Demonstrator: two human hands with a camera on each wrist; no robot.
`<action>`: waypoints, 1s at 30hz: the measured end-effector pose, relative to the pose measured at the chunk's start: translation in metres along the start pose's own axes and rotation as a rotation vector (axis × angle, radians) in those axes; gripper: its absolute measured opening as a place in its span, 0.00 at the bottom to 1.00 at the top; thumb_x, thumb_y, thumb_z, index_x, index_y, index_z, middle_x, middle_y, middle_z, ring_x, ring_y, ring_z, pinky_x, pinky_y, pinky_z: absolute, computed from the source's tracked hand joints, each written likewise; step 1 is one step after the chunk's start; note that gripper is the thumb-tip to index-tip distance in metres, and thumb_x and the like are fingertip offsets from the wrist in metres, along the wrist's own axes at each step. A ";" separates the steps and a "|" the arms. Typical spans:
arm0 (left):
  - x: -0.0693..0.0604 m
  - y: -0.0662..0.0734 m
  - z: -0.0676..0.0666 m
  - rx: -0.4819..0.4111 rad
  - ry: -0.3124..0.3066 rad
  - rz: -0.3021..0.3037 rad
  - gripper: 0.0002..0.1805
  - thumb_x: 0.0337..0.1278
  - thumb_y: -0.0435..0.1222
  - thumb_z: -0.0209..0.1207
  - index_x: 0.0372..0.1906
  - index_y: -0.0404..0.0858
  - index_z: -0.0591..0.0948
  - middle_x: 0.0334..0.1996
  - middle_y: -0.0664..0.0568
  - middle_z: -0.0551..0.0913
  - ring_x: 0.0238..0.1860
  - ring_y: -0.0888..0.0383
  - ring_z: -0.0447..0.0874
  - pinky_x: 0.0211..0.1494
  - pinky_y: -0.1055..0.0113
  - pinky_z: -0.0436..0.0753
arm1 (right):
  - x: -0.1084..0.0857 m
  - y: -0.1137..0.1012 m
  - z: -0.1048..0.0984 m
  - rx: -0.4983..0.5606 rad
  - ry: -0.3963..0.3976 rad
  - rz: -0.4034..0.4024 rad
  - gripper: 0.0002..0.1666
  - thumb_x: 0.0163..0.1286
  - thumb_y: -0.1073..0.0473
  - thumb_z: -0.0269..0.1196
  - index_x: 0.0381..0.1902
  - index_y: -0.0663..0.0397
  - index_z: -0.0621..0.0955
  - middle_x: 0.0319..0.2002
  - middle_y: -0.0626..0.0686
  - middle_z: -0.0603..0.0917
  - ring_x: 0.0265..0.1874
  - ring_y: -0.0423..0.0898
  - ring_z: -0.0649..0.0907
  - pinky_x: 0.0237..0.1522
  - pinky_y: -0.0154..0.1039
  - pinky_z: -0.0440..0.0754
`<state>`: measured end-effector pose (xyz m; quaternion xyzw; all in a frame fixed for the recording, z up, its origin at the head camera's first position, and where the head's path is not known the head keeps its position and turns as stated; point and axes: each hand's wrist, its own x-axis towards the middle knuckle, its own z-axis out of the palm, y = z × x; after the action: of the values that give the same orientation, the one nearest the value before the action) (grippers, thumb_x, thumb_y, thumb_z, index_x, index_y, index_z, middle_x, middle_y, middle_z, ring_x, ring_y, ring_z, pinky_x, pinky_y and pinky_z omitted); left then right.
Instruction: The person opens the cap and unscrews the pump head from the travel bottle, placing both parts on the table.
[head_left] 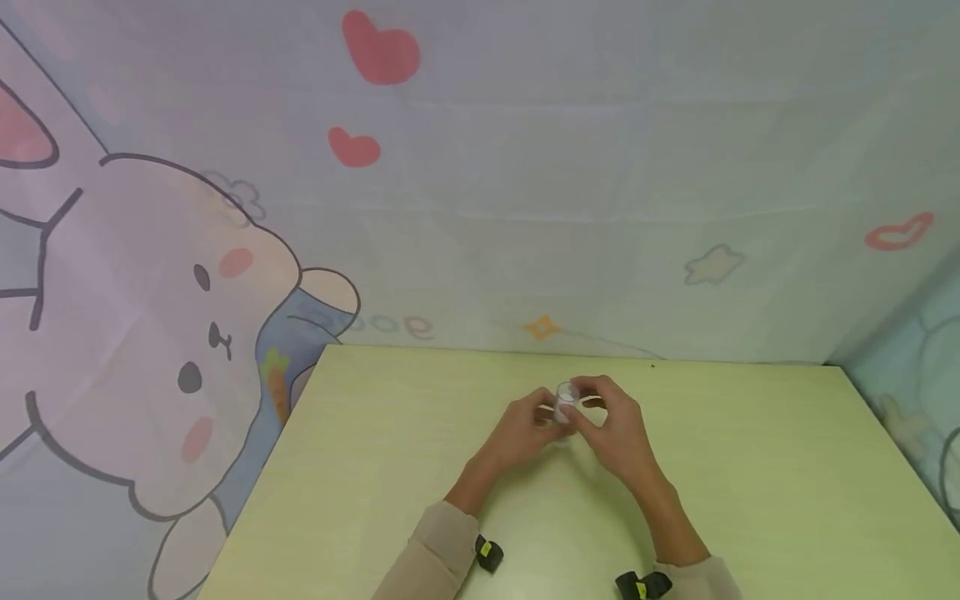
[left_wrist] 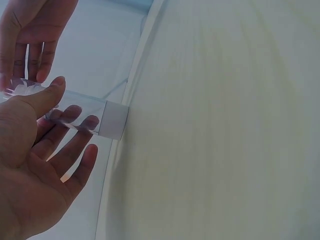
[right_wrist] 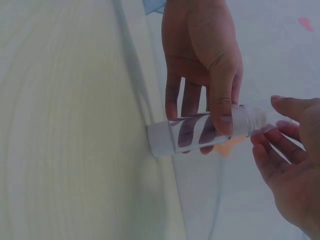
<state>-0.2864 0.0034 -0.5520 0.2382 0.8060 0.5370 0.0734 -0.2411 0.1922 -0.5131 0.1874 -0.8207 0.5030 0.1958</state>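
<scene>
Left hand (head_left: 525,432) at the body, right hand (head_left: 617,423) at the top of a clear bottle (right_wrist: 196,133)

The step in hand appears to be work on the upper end of the bottle — with the left hand as the holder and the right hand at the clear cap (right_wrist: 259,107). The left hand grips the transparent body, its thumb on one side and its fingers wrapped round the other. The right hand pinches the cap between thumb and fingertips. Whether the cap is being fitted or taken off, these pictures cannot settle; either way, the next move would seem to call for a firm left grip and a straight pull or push by the right hand.

The bottle is upright over the far part of the pale table (head_left: 375,475), between the two hands, its white base (right_wrist: 160,139) at the lower end. Whether the base touches the tabletop or sits just above it is hard to tell.

The left fingers show through the bottle wall, and no coloured contents appear — a colourless liquid cannot be ruled out. Inside the cap is a small whitish piece (right_wrist: 260,120), perhaps a nozzle, above the collar (right_wrist: 242,120).
</scene>
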 end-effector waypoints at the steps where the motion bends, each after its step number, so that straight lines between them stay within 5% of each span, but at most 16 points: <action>1: 0.000 0.000 -0.001 0.004 0.004 -0.003 0.15 0.68 0.47 0.71 0.48 0.44 0.81 0.56 0.51 0.87 0.56 0.51 0.89 0.55 0.63 0.87 | 0.000 0.000 0.000 0.002 0.002 -0.002 0.22 0.71 0.63 0.74 0.59 0.61 0.81 0.52 0.54 0.86 0.52 0.52 0.84 0.54 0.60 0.85; 14: -0.001 -0.003 0.000 -0.026 0.013 0.012 0.15 0.67 0.46 0.72 0.47 0.44 0.80 0.55 0.51 0.88 0.55 0.51 0.90 0.52 0.63 0.88 | 0.002 -0.004 -0.002 0.018 0.035 0.005 0.21 0.71 0.61 0.74 0.60 0.55 0.83 0.53 0.51 0.87 0.53 0.50 0.85 0.55 0.54 0.86; 20: -0.001 -0.009 0.006 -0.039 0.020 0.017 0.15 0.67 0.45 0.73 0.48 0.44 0.81 0.54 0.52 0.88 0.56 0.51 0.90 0.52 0.64 0.88 | 0.001 -0.012 -0.002 0.023 0.056 0.000 0.22 0.68 0.67 0.74 0.59 0.61 0.82 0.53 0.56 0.87 0.50 0.54 0.85 0.53 0.58 0.86; 30: 0.000 -0.006 0.004 -0.061 0.038 0.013 0.14 0.65 0.43 0.74 0.46 0.45 0.81 0.50 0.55 0.89 0.55 0.51 0.90 0.52 0.64 0.88 | 0.006 -0.011 -0.010 -0.009 0.097 -0.052 0.21 0.70 0.62 0.74 0.59 0.55 0.83 0.53 0.49 0.87 0.50 0.48 0.85 0.52 0.46 0.87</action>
<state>-0.2868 0.0051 -0.5586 0.2308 0.7889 0.5662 0.0621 -0.2394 0.1956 -0.4974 0.1833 -0.8074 0.5025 0.2491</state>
